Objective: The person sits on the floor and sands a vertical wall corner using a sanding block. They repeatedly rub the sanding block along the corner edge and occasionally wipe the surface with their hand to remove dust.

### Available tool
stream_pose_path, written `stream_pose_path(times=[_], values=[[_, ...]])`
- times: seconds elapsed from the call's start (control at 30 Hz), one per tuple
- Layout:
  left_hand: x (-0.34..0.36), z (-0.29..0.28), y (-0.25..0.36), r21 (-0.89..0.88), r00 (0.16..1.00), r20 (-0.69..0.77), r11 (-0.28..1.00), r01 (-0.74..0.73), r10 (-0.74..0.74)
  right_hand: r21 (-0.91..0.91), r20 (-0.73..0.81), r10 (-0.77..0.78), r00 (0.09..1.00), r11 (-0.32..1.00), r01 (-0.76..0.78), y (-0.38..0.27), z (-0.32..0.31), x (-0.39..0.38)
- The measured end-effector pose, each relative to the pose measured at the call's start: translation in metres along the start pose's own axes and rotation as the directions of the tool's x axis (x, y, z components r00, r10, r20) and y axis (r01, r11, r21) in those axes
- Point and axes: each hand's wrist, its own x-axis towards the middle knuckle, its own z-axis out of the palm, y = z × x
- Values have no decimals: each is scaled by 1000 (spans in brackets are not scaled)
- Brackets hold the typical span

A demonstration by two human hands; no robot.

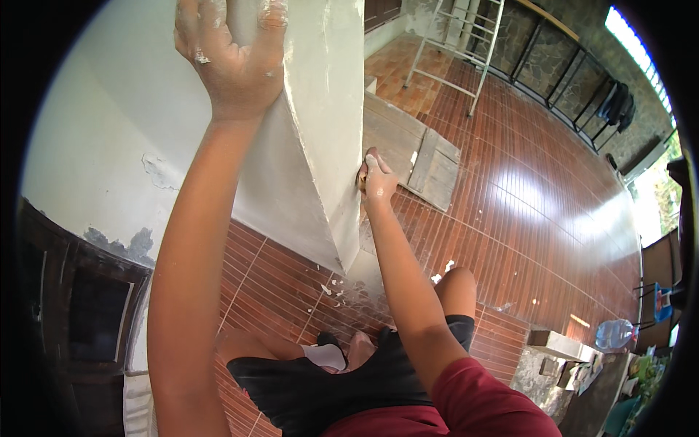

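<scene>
A pale plastered pillar (pixel 328 95) rises in front of me, with a rough chipped corner line running down its near edge. High on its left face lies my left hand (pixel 237 65), thumb and fingers apart, with white flecks on the skin and its fingertips cut off by the top of the picture. My right hand (pixel 380 180) is closed at the pillar's right-hand edge, dusty with white. A small yellowish-brown bit of something (pixel 362 181) shows beside its fingers against the pillar; the rest is hidden, so its kind is unclear.
Weathered wooden boards (pixel 408 149) lie behind the pillar on reddish-brown tiles (pixel 510 211). White flakes (pixel 331 288) are scattered near my feet. A metal ladder (pixel 466 54) stands farther back. At right are a large clear bottle (pixel 613 333) and a block (pixel 561 346); dark furniture (pixel 87 306) stands left.
</scene>
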Motion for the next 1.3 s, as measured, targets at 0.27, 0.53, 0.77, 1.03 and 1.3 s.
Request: stream_pose_path(times=[0.27,0.53,0.77,1.03,1.3], values=[[-3,1,-7,-24,1000,-2,999,-23,23,-12,-119,-98,988,995,97,-2,8,-16],[-2,3,-7,-10,999,-22,1000,-27,26,-126,-145,-144,979,984,126,-7,7,-24],[-2,3,-10,-71,1000,-11,997,-26,25,-204,-120,-187,975,966,160,19,0,-15],[-3,7,-13,-173,999,-25,984,-27,23,-169,-115,-141,983,978,121,52,-10,-4],[-3,5,-6,-172,999,6,984,36,-36,-123,-80,-103,991,988,92,37,-9,-38]])
